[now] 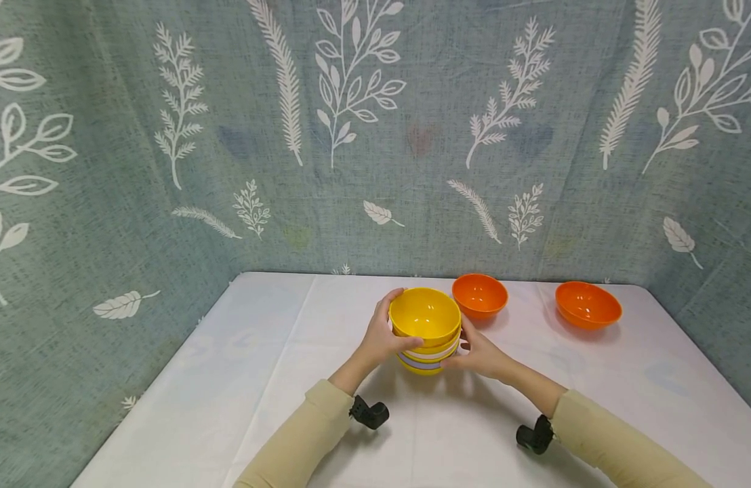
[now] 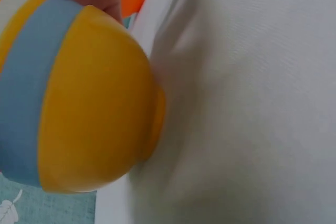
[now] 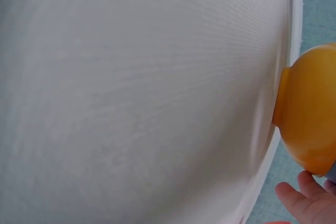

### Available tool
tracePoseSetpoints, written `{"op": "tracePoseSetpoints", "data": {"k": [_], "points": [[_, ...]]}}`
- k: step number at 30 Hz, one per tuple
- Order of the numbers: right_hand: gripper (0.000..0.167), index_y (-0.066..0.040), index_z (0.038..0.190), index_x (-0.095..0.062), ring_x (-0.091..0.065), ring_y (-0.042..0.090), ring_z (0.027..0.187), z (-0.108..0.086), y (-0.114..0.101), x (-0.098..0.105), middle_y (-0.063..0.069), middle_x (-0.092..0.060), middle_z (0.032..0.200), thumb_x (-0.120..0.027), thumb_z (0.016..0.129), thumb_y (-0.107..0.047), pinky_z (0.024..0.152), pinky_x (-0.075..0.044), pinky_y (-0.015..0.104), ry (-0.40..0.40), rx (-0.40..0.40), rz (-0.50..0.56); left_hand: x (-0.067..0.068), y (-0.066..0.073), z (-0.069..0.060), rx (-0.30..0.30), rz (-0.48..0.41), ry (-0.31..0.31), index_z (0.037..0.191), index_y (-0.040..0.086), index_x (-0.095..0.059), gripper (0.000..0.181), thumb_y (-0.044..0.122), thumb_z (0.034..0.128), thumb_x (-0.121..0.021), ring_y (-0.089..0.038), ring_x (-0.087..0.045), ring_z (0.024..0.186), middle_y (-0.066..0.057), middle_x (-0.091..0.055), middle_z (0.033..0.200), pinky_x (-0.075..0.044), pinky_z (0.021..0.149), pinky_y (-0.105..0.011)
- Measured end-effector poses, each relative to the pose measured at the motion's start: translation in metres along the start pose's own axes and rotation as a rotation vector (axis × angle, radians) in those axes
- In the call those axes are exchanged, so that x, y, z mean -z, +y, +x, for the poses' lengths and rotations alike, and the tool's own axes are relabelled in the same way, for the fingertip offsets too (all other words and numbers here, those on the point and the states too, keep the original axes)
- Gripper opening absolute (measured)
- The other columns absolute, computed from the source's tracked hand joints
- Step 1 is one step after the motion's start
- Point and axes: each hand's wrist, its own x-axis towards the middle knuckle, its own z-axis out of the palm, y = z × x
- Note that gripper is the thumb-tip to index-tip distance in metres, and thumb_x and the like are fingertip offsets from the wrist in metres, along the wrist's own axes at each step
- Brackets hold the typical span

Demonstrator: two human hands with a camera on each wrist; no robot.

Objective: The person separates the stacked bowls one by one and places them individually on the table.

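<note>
A stack of nested yellow bowls [image 1: 425,318] stands upright in the middle of the head view, its open top facing up. Pale and grey-blue bands circle the lower part. My left hand [image 1: 380,337] grips the stack's left side, fingers round the back and thumb across the front below the top rim. On the right side, my right hand [image 1: 482,354] holds it lower down, thumb at the front. In the left wrist view the bottom bowl [image 2: 100,98] has its foot at the cloth. The right wrist view shows fingertips [image 3: 310,199] against the bowl [image 3: 310,108].
Just behind the stack to the right is an orange bowl [image 1: 480,296]. Another orange bowl [image 1: 587,306] sits farther right. A white cloth [image 1: 278,420] covers the table, and a patterned green curtain [image 1: 375,169] hangs round its back and sides.
</note>
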Motion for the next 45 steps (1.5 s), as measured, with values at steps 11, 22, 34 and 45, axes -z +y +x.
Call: {"op": "tracePoseSetpoints", "data": {"k": [11,22,34,45], "points": [[0.098,-0.01,0.146,-0.009,-0.038,0.038,0.122,-0.001,0.001,0.003,0.016,-0.028,0.144,-0.075,0.074,-0.021,0.097,-0.033,0.056,-0.002,-0.021,0.002,0.032,0.012,0.017,-0.067,-0.018,0.119,0.143,0.008,-0.024,0.119,0.072,0.0532,-0.068,-0.031,-0.029,0.132,-0.016,-0.029,0.144,-0.022,0.109,-0.05],[0.097,-0.011,0.146,-0.011,-0.038,0.037,0.121,0.002,0.002,0.005,0.015,-0.028,0.144,-0.075,0.074,-0.02,0.095,-0.033,0.055,-0.01,-0.021,0.018,0.06,0.001,0.032,-0.023,0.033,0.253,0.143,0.006,-0.024,0.101,0.04,0.0657,-0.08,-0.029,-0.032,0.128,-0.015,-0.031,0.141,-0.022,0.109,-0.048],[0.098,-0.007,0.145,-0.012,-0.041,0.036,0.118,0.001,0.002,0.005,0.017,-0.029,0.143,-0.077,0.073,-0.02,0.091,-0.036,0.048,-0.001,-0.018,0.004,0.074,-0.036,0.047,0.118,0.207,0.302,0.144,0.012,-0.02,0.104,0.038,0.0644,-0.081,-0.033,-0.032,0.124,-0.019,-0.026,0.141,-0.029,0.104,-0.051],[0.095,-0.007,0.145,-0.012,-0.041,0.038,0.12,0.002,0.002,0.003,0.019,-0.03,0.143,-0.075,0.074,-0.018,0.094,-0.034,0.057,-0.019,0.009,0.015,0.064,-0.075,0.048,0.232,0.276,0.319,0.143,0.006,-0.022,0.104,0.036,0.0633,-0.082,-0.033,-0.029,0.126,-0.02,-0.031,0.138,-0.03,0.105,-0.046]]}}
